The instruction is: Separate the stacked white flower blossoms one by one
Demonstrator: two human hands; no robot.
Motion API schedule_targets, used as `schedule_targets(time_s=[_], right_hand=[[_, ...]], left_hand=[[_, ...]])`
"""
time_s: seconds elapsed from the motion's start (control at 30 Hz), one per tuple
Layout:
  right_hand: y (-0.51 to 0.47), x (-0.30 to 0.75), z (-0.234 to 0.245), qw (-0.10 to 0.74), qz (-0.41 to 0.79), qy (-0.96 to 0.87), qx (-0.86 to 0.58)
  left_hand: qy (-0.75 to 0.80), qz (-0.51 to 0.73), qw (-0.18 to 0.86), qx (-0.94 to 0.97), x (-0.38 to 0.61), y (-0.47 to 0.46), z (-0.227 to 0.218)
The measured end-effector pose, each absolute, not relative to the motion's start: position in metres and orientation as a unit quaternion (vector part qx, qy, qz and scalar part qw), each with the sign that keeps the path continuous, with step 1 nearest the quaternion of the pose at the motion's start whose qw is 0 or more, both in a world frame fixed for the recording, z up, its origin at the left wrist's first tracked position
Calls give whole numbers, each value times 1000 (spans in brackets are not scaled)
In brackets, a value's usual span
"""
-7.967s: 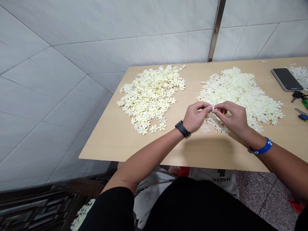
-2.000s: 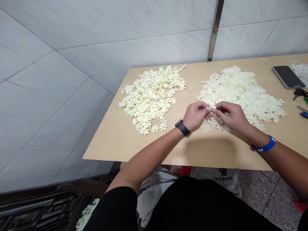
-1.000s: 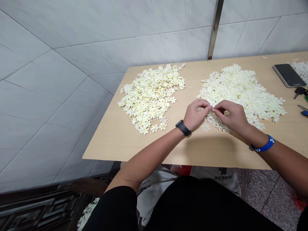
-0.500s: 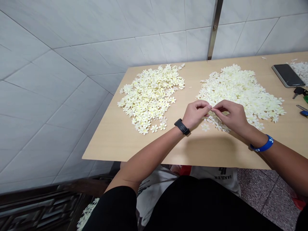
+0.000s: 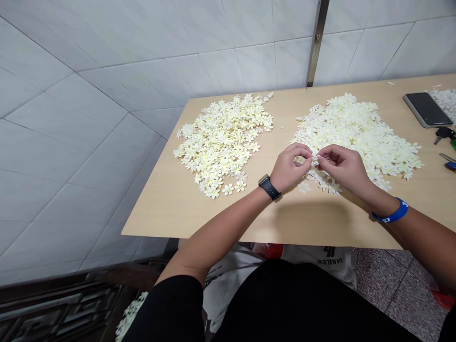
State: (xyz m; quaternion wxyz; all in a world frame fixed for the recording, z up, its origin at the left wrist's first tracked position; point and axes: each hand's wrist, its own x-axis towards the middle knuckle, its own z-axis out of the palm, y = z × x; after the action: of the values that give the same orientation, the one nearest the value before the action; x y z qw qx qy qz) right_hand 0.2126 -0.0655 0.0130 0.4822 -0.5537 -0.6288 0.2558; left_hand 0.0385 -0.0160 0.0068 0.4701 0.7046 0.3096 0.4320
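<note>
Between the fingertips of both hands is a small white artificial flower [image 5: 315, 160], partly covered by the fingers. My left hand [image 5: 290, 166], with a black watch on its wrist, pinches it from the left. My right hand [image 5: 342, 167], above a blue wristband, pinches it from the right. Both hands are over the near left edge of a large heap of cream-white flowers [image 5: 359, 126]. A second heap of flowers with yellow centres [image 5: 224, 137] spreads over the left part of the table.
The light wooden table [image 5: 160, 209] meets a tiled wall. At its right lie a phone [image 5: 427, 109], a key [image 5: 443, 134], blue-handled scissors [image 5: 451, 165] and a pile of small white pieces [image 5: 445, 102]. A metal post [image 5: 315, 47] rises behind. More flowers [image 5: 130, 316] are low at left.
My fingertips have drawn slightly apart, and the white flower now shows between them. The right hand has shifted a little to the right. The heaps look unchanged.
</note>
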Motion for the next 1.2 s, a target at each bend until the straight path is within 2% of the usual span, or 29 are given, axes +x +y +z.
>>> schedule_targets(time_s=[0.4,0.8,1.0,1.2], right_hand=[[-65,213,10,490,246,-634,-545],[-65,213,11,482,206,-663,-535],[-65,215,10,469,127,-704,-519],[-64,215,11,464,98,-727,-497]], left_hand=[[303,437,490,690,39,-16,4],[297,449,432,723,38,-16,4],[298,449,412,735,37,-14,3],[294,459,381,747,38,-12,1]])
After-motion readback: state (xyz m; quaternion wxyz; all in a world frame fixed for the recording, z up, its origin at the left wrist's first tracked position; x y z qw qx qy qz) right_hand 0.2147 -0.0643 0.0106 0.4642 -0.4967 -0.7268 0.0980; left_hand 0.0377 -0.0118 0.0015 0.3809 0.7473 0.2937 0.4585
